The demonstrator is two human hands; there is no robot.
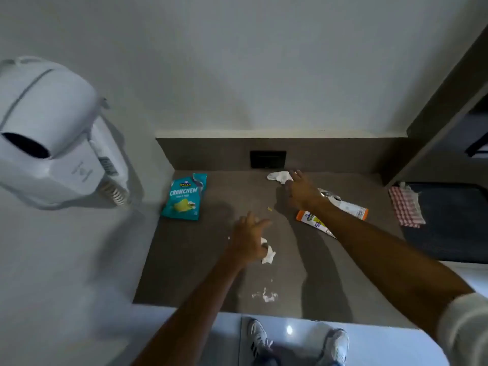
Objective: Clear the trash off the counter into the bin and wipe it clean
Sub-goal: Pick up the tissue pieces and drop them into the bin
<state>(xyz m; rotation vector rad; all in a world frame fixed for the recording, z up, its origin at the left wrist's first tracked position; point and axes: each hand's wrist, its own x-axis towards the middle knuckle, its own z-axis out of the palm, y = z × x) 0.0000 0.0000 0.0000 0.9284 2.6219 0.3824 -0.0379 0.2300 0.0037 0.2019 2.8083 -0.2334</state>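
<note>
Just tissue (280, 176) at right hand (299, 191) fingertips

It looked like a hotel room: a wall-mounted hair dryer (52, 133) hung beside a dark counter (195, 260) with a built-in socket (268, 159).

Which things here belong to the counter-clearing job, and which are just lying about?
Job: teal crisp packet; orange-and-white torn wrapper; crumpled white tissue by the right hand; crumpled white tissue under the left hand; white smear; red-checked cloth, probably for wiping.

Lying about: white wall-mounted hairdryer; black wall socket.
</note>
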